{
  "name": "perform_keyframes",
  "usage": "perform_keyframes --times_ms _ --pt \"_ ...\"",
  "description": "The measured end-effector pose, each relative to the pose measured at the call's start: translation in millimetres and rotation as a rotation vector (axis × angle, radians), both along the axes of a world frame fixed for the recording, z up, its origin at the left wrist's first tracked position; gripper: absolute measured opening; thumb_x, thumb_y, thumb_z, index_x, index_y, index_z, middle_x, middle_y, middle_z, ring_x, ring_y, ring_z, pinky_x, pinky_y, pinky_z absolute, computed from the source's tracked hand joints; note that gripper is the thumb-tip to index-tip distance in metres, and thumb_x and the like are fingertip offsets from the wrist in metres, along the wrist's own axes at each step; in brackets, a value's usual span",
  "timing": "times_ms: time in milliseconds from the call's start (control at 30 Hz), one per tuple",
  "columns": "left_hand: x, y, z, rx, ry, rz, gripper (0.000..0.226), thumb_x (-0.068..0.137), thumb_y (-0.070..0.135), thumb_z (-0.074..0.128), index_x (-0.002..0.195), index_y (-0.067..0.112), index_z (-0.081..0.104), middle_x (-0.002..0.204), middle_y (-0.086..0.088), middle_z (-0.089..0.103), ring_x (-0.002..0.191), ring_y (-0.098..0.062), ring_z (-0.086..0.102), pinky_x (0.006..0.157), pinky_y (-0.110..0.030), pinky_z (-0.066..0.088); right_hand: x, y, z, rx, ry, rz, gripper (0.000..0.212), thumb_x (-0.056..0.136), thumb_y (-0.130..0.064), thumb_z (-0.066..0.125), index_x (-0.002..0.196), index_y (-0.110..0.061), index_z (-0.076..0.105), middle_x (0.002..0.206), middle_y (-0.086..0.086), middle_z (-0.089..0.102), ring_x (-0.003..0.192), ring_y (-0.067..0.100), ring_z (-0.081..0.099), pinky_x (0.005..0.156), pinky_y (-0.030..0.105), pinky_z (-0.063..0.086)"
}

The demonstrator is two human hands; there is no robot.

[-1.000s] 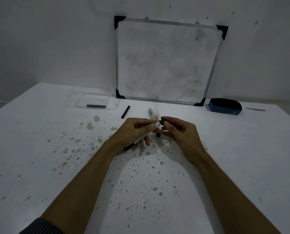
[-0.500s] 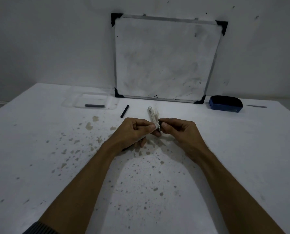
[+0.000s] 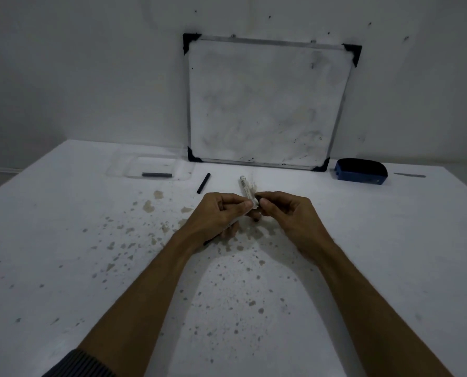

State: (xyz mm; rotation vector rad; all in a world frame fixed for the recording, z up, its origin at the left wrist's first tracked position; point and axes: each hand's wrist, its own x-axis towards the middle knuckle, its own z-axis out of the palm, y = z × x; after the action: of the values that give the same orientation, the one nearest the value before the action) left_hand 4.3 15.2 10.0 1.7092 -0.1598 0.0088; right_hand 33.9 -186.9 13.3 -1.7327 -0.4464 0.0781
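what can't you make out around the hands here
Head view, marker: barrel mostly hidden inside the left hand.
Head view, dark piece at its tip: covered by the right hand; cap or nib, cannot tell.
Head view, second marker beyond the hands: print too small to read.
Head view, grey strip far right: too small and dim to identify.

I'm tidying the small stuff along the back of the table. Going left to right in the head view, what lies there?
Clear tray holding a dark stick → black stick → white marker → blue eraser → thin grey stick.
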Motion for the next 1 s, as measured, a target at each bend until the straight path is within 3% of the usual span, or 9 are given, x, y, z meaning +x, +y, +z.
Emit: perform_keyframes --times_ms 67,133,233,400,533,700,767,833,1000 --pt "0.2 -8.2 3.6 -0.114 0.03 0.113 0.027 0.102 0.027 0.063 0.115 0.007 0.075 0.102 -0.007 0.081 0.058 -0.017 0.07 0.049 -0.023 0.053 -5.2 9.4 -0.9 0.045 0.029 -0.108 0.035 0.099 -0.031 0.064 0.133 -0.022 0.065 0.116 -0.002 0.075 0.102 0.01 0.073 0.091 0.026 0.059" --pt "0.4 -15.7 6.1 -0.277 0.051 0.211 0.028 0.104 0.028 0.059 0.116 0.01 0.075 0.103 -0.007 0.081 0.085 -0.02 0.079 0.074 -0.029 0.062 -13.0 13.7 1.1 -0.029 0.036 -0.205 0.042 0.096 -0.043 0.064 0.133 -0.024 0.062 0.111 -0.003 0.073 0.099 0.012 0.072 0.087 0.029 0.06" --pt "-1.1 -22.0 6.2 -0.297 0.022 0.251 0.033 0.105 0.035 0.053 0.12 0.013 0.073 0.11 0.0 0.081 0.111 -0.012 0.073 0.105 -0.034 0.053 -21.1 8.6 9.1 -0.186 0.017 -0.155 0.04 0.089 -0.055 0.068 0.119 -0.028 0.067 0.099 -0.009 0.075 0.088 0.007 0.072 0.075 0.025 0.058" --pt "-10.4 -36.2 3.3 -0.255 0.02 0.219 0.037 0.107 0.041 0.046 0.128 0.016 0.065 0.117 0.007 0.079 0.12 -0.01 0.069 0.112 -0.042 0.047 -21.9 2.5 16.3 -0.351 -0.037 -0.046 0.035 0.091 -0.048 0.069 0.117 -0.025 0.072 0.106 -0.01 0.075 0.085 0.003 0.071 0.077 0.013 0.051" --pt "-10.5 -40.8 1.9 -0.216 0.02 0.222 0.037 0.108 0.043 0.044 0.122 0.018 0.068 0.117 0.012 0.078 0.118 -0.005 0.069 0.106 -0.03 0.049 -18.2 -4.0 14.4 -0.406 -0.051 -0.047 0.035 0.093 -0.041 0.068 0.123 -0.021 0.072 0.102 -0.014 0.07 0.083 -0.004 0.067 0.072 0.007 0.047" --pt "-1.2 -37.2 -8.3 0.293 -0.15 0.484 0.038 0.108 0.04 0.044 0.107 0.02 0.077 0.095 0.015 0.073 0.092 0.001 0.069 0.079 -0.009 0.048 -10.2 -20.4 7.3 -0.455 -0.061 -0.217 0.028 0.096 -0.033 0.067 0.119 -0.018 0.072 0.101 -0.006 0.072 0.083 0.008 0.069 0.077 0.021 0.059" --pt "2.7 -27.6 -17.8 0.47 -0.229 0.517 0.025 0.103 0.031 0.057 0.11 0.015 0.075 0.104 0.005 0.076 0.1 -0.012 0.07 0.089 -0.024 0.056 -3.7 -27.0 0.6 -0.548 -0.176 -0.339 0.025 0.097 -0.029 0.066 0.116 -0.015 0.072 0.099 -0.003 0.07 0.083 0.01 0.065 0.074 0.016 0.051" --pt "7.1 -19.2 -27.6 0.681 -0.234 0.482 0.027 0.098 0.028 0.064 0.118 0.011 0.072 0.119 -0.006 0.072 0.114 -0.024 0.065 0.102 -0.043 0.052 5.9 -31.2 -5.0 -0.648 -0.279 -0.454 0.023 0.097 -0.026 0.064 0.113 -0.011 0.072 0.101 0.006 0.069 0.081 0.016 0.064 0.072 0.022 0.05" --pt "10.6 -16.8 -36.3 0.937 -0.247 0.414 0.036 0.099 0.028 0.061 0.129 0.008 0.066 0.132 -0.011 0.061 0.123 -0.032 0.053 0.104 -0.043 0.039 25.6 -32.2 -20.7 -0.747 -0.318 -0.544 0.022 0.096 -0.017 0.061 0.109 -0.004 0.073 0.103 0.014 0.063 0.086 0.027 0.064 0.081 0.04 0.056"
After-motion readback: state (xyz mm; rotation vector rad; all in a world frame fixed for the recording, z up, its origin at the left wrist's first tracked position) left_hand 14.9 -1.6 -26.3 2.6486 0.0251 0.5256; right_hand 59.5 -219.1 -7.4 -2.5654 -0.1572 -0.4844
